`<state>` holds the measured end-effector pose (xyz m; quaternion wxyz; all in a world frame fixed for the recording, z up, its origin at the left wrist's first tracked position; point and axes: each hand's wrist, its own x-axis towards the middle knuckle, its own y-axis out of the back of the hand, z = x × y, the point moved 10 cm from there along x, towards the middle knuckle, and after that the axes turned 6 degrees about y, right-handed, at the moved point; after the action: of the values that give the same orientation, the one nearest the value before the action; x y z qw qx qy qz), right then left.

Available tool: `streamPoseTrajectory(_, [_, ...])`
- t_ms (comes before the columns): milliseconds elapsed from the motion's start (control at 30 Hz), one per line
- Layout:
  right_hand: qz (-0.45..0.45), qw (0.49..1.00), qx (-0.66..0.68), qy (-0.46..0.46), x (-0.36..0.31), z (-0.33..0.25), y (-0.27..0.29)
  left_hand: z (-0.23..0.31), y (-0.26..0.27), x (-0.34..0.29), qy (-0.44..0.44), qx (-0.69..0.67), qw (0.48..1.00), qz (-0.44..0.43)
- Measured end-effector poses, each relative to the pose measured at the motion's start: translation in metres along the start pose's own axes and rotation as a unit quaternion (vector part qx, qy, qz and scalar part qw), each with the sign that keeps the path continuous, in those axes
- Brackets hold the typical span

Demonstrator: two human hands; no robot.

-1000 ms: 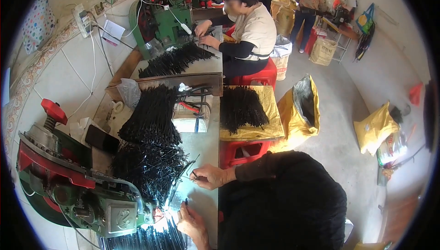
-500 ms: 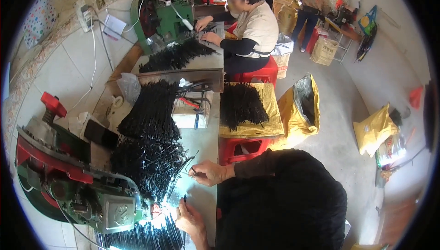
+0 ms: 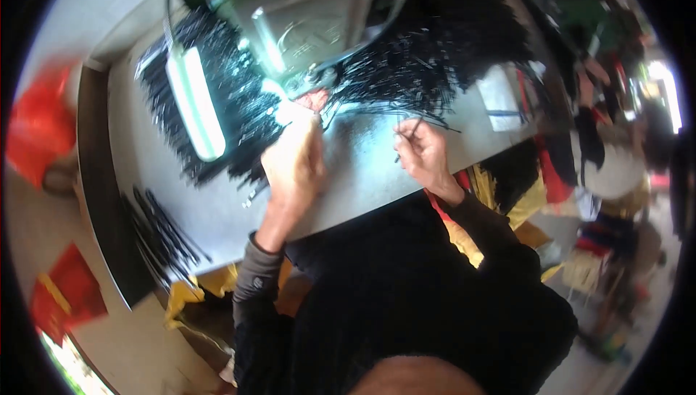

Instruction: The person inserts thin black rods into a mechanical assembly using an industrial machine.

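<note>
Center frame, my right hand (image 3: pixel 424 154) pinches a black strip (image 3: pixel 415 130), likely light, best held mid-length; left hand (image 3: pixel 293 156), grip unclear.

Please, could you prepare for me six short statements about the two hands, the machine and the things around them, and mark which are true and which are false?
1. The left hand is nearer to the machine than the right hand is. True.
2. The right hand pinches a thin dark piece. True.
3. The two hands touch each other. False: there is a gap between them.
4. The lit lamp is to the left of the left hand. True.
5. The right hand is closer to the lit lamp than the left hand. False: the left hand is closer.
6. Dark strips lie only to the right of the left hand. False: a large dark pile is also on its left.
</note>
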<state>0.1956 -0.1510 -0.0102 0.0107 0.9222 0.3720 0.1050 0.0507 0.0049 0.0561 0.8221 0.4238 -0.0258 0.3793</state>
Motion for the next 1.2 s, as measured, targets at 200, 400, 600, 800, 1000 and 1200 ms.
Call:
streamPoseTrajectory(200, [-0.214, 0.974, 0.067, -0.042, 0.029, -0.012, -0.115, -0.057, 0.021, 0.008, 0.139, -0.067, 0.985, 0.079])
streamPoseTrajectory(400, [-0.231, 0.966, 0.111, -0.037, 0.046, -0.008, -0.134, -0.060, 0.014, 0.016, 0.190, -0.053, 0.978, 0.075])
streamPoseTrajectory(600, [-0.204, 0.972, 0.104, -0.043, 0.061, 0.000, -0.120, -0.060, 0.000, 0.025, 0.209, -0.036, 0.976, 0.052])
streamPoseTrajectory(800, [-0.202, 0.972, 0.112, -0.049, 0.065, 0.000, -0.116, -0.050, -0.005, 0.031, 0.147, -0.039, 0.985, 0.079])
streamPoseTrajectory(1000, [-0.194, 0.964, 0.158, -0.089, 0.070, -0.003, -0.114, -0.037, -0.004, 0.036, 0.084, 0.020, 0.992, 0.096])
streamPoseTrajectory(1200, [-0.194, 0.964, 0.159, -0.089, 0.075, 0.004, -0.115, -0.026, -0.001, 0.045, 0.028, 0.051, 0.993, 0.105])
